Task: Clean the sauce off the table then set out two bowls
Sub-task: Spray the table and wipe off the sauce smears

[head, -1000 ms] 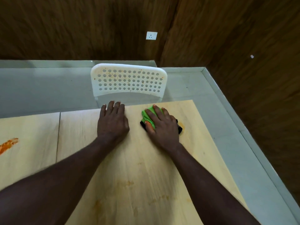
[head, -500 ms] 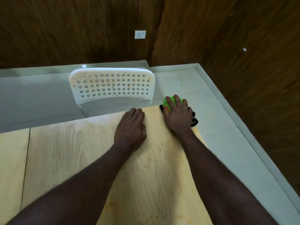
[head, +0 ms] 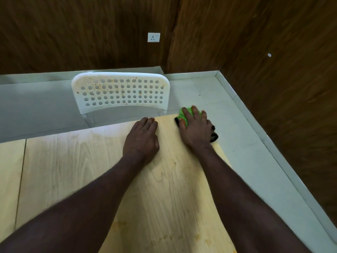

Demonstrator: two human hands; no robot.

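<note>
My right hand (head: 196, 130) presses a green and black cloth (head: 184, 112) flat against the far right corner of the light wooden table (head: 73, 170). Most of the cloth is hidden under the palm; green shows past the fingertips and black at the right side. My left hand (head: 141, 139) lies flat on the table just left of it, palm down, fingers together, holding nothing. Faint orange smears (head: 120, 225) remain on the wood near the front. No bowls are in view.
A white perforated plastic chair back (head: 120, 92), speckled with orange spots, stands right behind the table's far edge. Pale grey floor with a white skirting runs to dark wooden walls; a wall socket (head: 153, 37) is above. A seam (head: 21, 172) splits the tabletop at the left.
My right hand slid the cloth from the middle of the far edge to the table's far right corner. The left hand followed rightward, and the view swung right, losing the orange sauce streak at the left.
</note>
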